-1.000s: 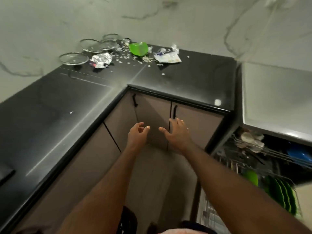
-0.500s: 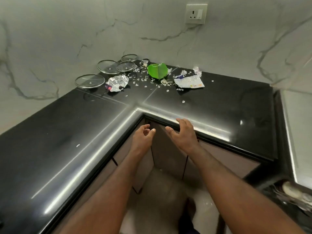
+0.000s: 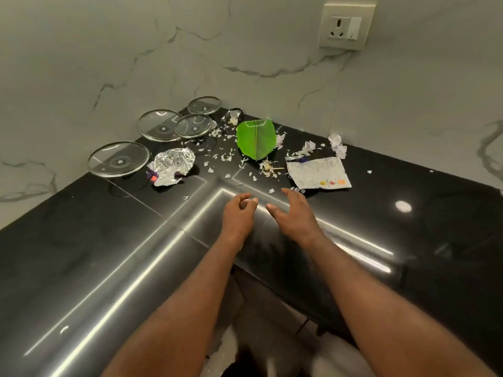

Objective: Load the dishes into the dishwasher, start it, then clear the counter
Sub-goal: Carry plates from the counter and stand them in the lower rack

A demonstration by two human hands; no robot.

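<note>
L hand (image 3: 238, 216) fingers (image 3: 245, 197) loosely curled on nothing, R hand (image 3: 296, 217) fingers (image 3: 290, 194) spread, both over table (image 3: 109, 254) corner. Green leaf plate (image 3: 255, 138) long axis runs wall-to-person, pointed tip toward person

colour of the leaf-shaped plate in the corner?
Bright green plate, darker line down the middle; head view.

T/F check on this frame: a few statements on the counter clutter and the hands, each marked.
1. Four lids lie on the counter. True.
2. The left hand holds the foil. False: it holds nothing; the foil lies on the counter beside a lid.
3. The green dish sits between the lids and the packet. True.
4. A plug is in the socket. False: the socket is empty.
5. The right hand holds nothing. True.
</note>
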